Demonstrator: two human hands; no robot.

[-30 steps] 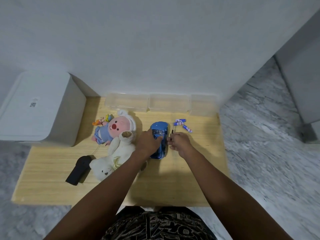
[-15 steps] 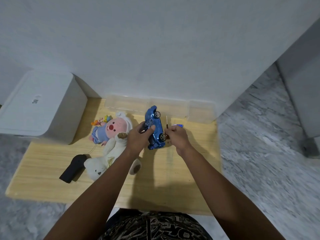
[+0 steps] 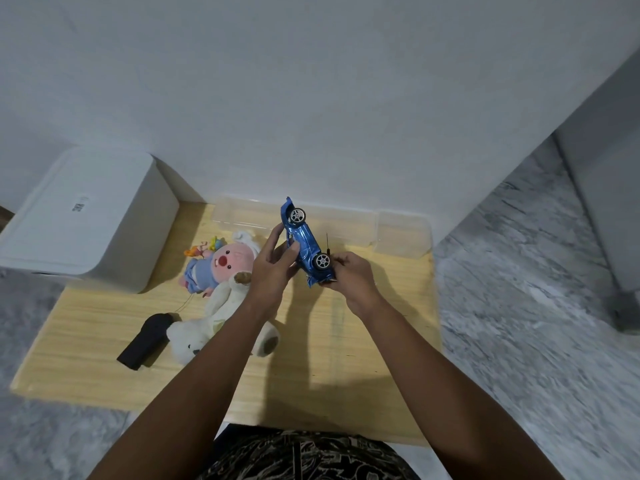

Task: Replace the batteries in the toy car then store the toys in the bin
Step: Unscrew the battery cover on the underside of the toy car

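Note:
A blue toy car [image 3: 304, 242] is held above the wooden table [image 3: 104, 337], tipped on its side with two wheels facing me. My left hand [image 3: 273, 268] grips its roof side. My right hand [image 3: 351, 273] holds its rear end and also pinches a thin screwdriver [image 3: 327, 244] that points up. A pink plush [image 3: 221, 261] and a white plush bear [image 3: 214, 317] lie on the table to the left. The batteries are hidden behind the car and my hands.
A black remote [image 3: 145, 336] lies at the table's left front. Clear plastic containers [image 3: 401, 233] line the back edge against the wall. A white bin with a lid [image 3: 83, 216] stands on the left. Marble floor surrounds the table.
The car was lifted off the table and turned on its side; both hands rose with it. The batteries beside my right hand are now out of sight.

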